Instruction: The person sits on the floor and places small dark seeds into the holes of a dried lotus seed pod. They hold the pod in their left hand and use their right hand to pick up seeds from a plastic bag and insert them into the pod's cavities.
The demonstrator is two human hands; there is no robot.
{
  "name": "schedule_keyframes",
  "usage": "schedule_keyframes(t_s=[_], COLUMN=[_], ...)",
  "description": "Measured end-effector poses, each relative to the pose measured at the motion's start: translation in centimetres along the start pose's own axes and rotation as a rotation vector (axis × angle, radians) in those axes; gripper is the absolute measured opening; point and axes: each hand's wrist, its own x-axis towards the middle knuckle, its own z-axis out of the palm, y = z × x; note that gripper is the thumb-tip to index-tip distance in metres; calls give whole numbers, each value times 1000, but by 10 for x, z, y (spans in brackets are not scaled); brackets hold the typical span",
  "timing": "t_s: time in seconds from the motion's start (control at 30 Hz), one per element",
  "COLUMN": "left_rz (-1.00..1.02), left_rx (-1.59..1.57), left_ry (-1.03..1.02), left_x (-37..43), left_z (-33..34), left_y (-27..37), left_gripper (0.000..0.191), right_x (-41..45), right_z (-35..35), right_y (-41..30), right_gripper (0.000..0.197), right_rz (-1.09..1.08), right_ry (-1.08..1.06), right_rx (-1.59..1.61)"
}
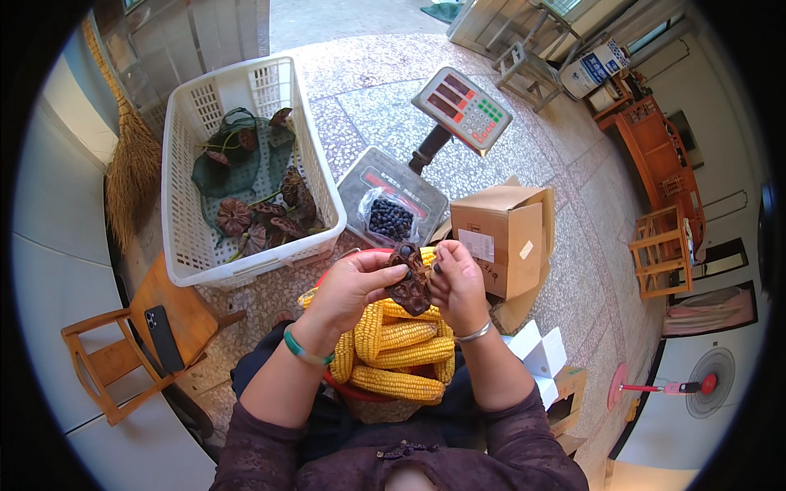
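Note:
My left hand [359, 285] grips a dried brown lotus seed pod [410, 294] by its left side, thumb on its face near a dark seed. At the pod's right edge, my right hand [457, 282] pinches a torn bit of it, with a dark seed by the fingers. Both hands are above a red basin [356, 393] full of yellow corn cobs [399, 382]. Beyond them a clear plastic bag of dark lotus seeds [390, 220] rests on the platform of a digital scale [362, 175]. More dried lotus pods [233, 216] and green netting [224, 175] lie in a white plastic crate [178, 245].
An open cardboard box [497, 245] stands right of the scale, whose display head [462, 110] rises on a post. At left are a wooden chair [178, 301] with a phone [163, 337] on it and a straw broom [129, 166]. A white carton [537, 350] and a fan [709, 383] are at right.

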Motion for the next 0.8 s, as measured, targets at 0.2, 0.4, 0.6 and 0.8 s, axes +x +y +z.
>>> schedule_keyframes(t_s=[0.2, 0.4, 0.6, 0.8], left_rz=[215, 351, 245, 96], left_rx=[65, 384, 521, 247], left_ry=[111, 161, 42, -58], left_x=[1, 2, 0, -4], left_z=[0, 3, 4, -2], left_y=[-3, -10, -12, 3], left_gripper=[30, 29, 19, 20], right_x=[5, 0, -4, -3], right_z=[-17, -11, 4, -10], right_y=[-19, -11, -6, -13], right_gripper=[19, 37, 31, 26], right_rz=[121, 125, -231, 304], right_ry=[-207, -189, -181, -292], right_rx=[328, -61, -998, -200])
